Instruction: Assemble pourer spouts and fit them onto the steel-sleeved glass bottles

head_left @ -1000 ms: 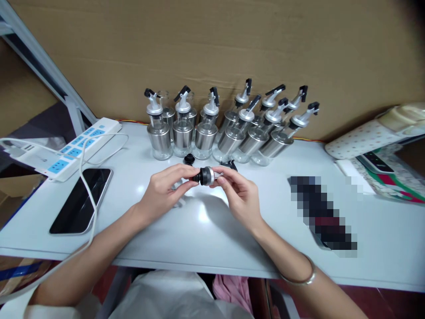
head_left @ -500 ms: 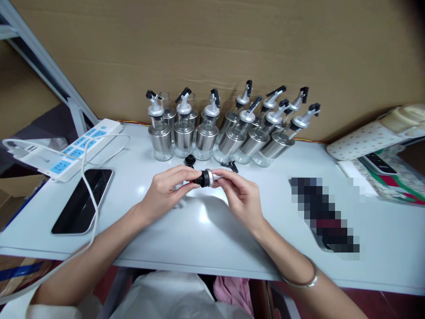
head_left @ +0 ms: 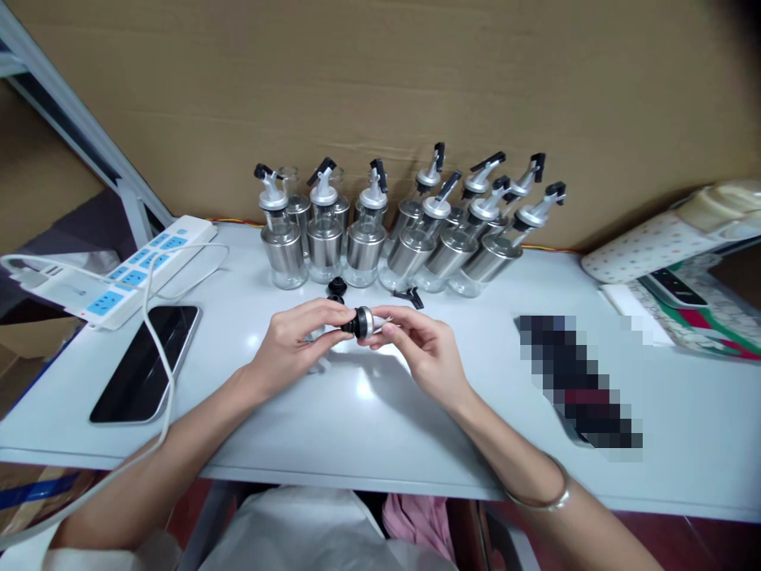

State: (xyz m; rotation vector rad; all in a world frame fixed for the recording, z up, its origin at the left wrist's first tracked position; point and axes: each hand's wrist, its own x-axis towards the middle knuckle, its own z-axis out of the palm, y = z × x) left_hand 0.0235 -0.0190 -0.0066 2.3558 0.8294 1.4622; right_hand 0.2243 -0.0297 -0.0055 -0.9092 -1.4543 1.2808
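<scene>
Both my hands meet over the middle of the white table (head_left: 369,428), pinching one small bottle cap (head_left: 360,322) with a black plug end and a silver collar. My left hand (head_left: 294,341) grips the black end with thumb and forefinger. My right hand (head_left: 422,349) holds the silver, spout side. Just behind the hands lie a loose black stopper (head_left: 338,285) and a small black lever piece (head_left: 410,296). Further back, several glass-and-steel dispenser bottles (head_left: 365,238) with pour spouts stand in rows against the cardboard wall.
A black phone (head_left: 146,361) lies at the left, a white cable (head_left: 155,317) across it from a white power strip (head_left: 128,270). A blurred dark object (head_left: 576,388) lies at the right. Patterned boxes (head_left: 671,238) sit at the far right. Brown cardboard (head_left: 380,79) backs the table.
The cap between my fingers has shifted slightly left and turned a little, with less of the silver collar showing. Both hands stay in place.
</scene>
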